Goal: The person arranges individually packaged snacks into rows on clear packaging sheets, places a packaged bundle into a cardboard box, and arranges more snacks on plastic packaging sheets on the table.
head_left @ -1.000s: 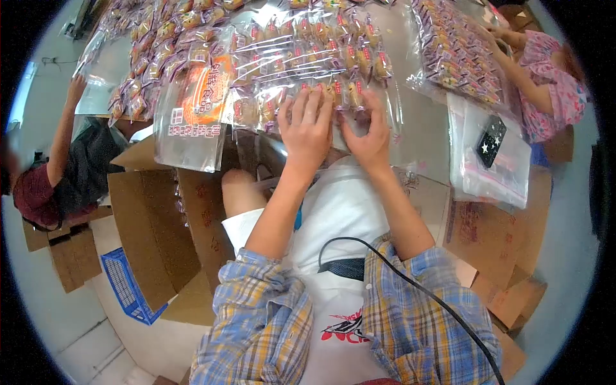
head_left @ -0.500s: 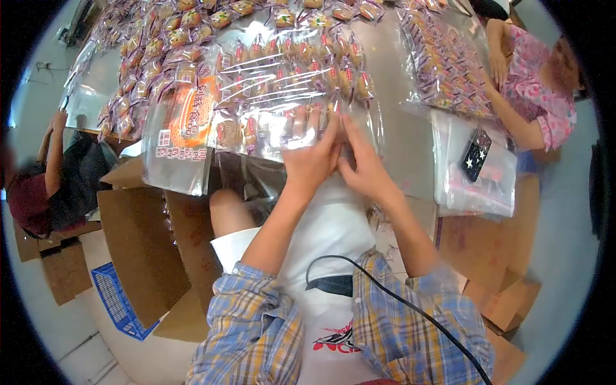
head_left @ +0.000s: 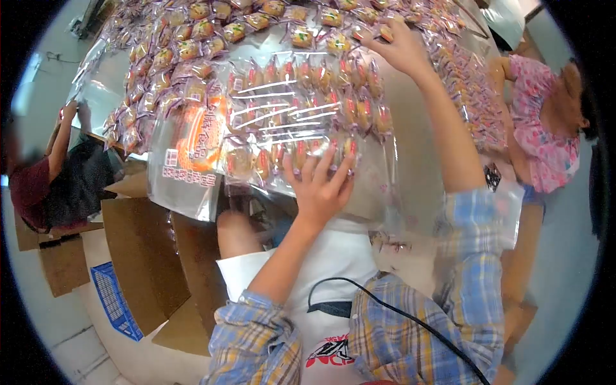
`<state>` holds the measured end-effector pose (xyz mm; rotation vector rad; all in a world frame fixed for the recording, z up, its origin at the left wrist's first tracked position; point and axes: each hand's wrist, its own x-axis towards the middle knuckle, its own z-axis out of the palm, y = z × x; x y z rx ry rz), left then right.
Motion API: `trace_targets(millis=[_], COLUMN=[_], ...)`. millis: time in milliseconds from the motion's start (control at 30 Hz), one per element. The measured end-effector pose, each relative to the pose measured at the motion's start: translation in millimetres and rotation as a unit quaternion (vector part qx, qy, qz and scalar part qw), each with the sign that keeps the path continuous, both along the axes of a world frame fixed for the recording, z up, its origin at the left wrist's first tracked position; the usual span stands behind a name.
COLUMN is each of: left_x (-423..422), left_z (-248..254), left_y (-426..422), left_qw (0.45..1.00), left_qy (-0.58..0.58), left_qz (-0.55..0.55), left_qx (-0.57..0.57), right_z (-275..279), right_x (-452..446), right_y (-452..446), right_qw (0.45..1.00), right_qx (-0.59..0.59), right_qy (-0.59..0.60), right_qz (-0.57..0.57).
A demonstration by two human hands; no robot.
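A large clear plastic bag [head_left: 282, 90] lies in front of me, with rows of small wrapped pastries inside. My left hand [head_left: 319, 196] rests on its near row, fingers spread flat over the plastic. Farther off, my right hand [head_left: 404, 50] is stretched out to the loose packets at the back of the table. Its thumb and fingers close around one wrapped pastry [head_left: 386, 33], partly covered by the fingers. Just left of the filled bag sits a flat, clear bag with orange print [head_left: 192, 138].
Many loose wrapped pastries [head_left: 186, 49] cover the table's far and left parts. At right, a person in a pink top [head_left: 532, 122] sits by another packed layer [head_left: 459, 93]. Another person [head_left: 38, 186] is at left. Below stand an open carton [head_left: 144, 256] and a blue crate [head_left: 115, 301].
My right hand has left the near edge of the bag and moved up and away to the loose packets. My left hand remains on the bag, its fingers now spread wider.
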<state>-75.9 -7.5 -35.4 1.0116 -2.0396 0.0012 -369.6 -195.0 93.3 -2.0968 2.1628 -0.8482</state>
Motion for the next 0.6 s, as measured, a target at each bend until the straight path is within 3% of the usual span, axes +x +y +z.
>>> trace_targets(millis=[67,167,200,267,600], left_x=[1,-1,0,0,-1], left_z=[3,2,2,-6,-5], left_y=[0,-1,0,-2,3], left_qw=[1.0,1.0,1.0,1.0,0.999], left_qy=[-0.008,-0.009,-0.01,-0.001,-0.015], left_qz=[-0.002,0.015,0.019,0.007,0.024], left_qx=[0.012,0.0,-0.002,0.002,0.014], right_z=[-42,-52,-69,-93,-82], right_x=[-16,15,10,8,58], right_y=[-64,-102,-128,-157,-184], right_qw=[0.998,0.981,0.976,0.98,0.976], right_qx=[0.043,0.145,0.181,0.191,0.163], right_qy=[0.028,0.098,0.111,0.053,0.145], right_qz=[-0.037,-0.083,-0.043,-0.024,0.023])
